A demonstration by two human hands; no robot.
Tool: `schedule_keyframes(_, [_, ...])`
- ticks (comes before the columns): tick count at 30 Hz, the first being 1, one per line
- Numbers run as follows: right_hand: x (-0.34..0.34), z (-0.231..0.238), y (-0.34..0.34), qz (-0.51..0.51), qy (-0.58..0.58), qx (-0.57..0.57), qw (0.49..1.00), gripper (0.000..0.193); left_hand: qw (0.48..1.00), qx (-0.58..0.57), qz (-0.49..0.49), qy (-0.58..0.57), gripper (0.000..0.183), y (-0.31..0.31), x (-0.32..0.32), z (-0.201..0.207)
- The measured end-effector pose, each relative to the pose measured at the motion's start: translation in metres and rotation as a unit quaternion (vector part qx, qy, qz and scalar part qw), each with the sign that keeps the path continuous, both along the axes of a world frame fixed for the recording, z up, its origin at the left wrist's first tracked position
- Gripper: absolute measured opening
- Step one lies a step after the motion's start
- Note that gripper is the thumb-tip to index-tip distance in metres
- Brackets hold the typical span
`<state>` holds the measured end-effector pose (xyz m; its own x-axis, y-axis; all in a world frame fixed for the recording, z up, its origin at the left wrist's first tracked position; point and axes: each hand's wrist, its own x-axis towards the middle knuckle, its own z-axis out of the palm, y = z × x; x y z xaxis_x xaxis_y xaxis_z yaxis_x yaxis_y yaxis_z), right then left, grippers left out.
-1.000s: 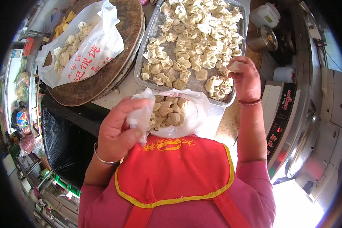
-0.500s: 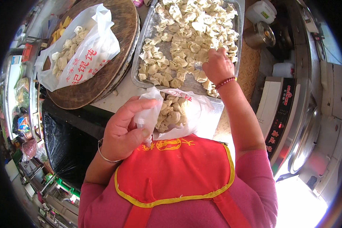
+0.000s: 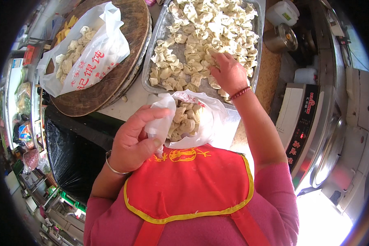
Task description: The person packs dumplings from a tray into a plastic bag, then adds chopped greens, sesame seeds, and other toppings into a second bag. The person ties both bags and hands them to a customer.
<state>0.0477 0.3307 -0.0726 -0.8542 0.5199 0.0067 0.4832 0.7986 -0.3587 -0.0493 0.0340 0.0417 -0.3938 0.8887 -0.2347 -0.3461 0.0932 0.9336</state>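
While the left hand point(image 3: 132, 141) pinches the rim of a white plastic bag point(image 3: 192, 121) between thumb and fingers, holding its mouth open at the near edge of the counter point(image 3: 131, 102), the right hand point(image 3: 229, 74) reaches into the metal tray point(image 3: 153, 74) beyond it. Its fingers are curled down among the raw wontons point(image 3: 201, 37) near the tray's near right corner; whether they have closed on one cannot be told, since the palm hides the fingertips. The bag already holds a heap of wontons and sits just in front of the tray's near rim, against the person's red apron point(image 3: 188, 184). At the counter's left end lies a round wooden board point(image 3: 127, 78), carrying a second white bag point(image 3: 90, 53) filled with wontons. To the right of the tray stand a small steel pot point(image 3: 279, 39) and a white jug point(image 3: 283, 12), with a white appliance point(image 3: 303, 123) nearer.
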Motion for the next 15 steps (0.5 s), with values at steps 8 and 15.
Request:
schedule_keyframes(8, [0.026, 0.072, -0.001, -0.186, 0.318, -0.627, 0.686, 0.018, 0.996, 0.053, 0.068, -0.036, 0.053, -0.007, -0.010, -0.002])
schedule_keyframes(15, [0.009, 0.058, -0.032, -0.157, 0.313, -0.539, 0.766, 0.017, 0.996, 0.053, 0.058, -0.031, 0.052, -0.003, -0.006, -0.006])
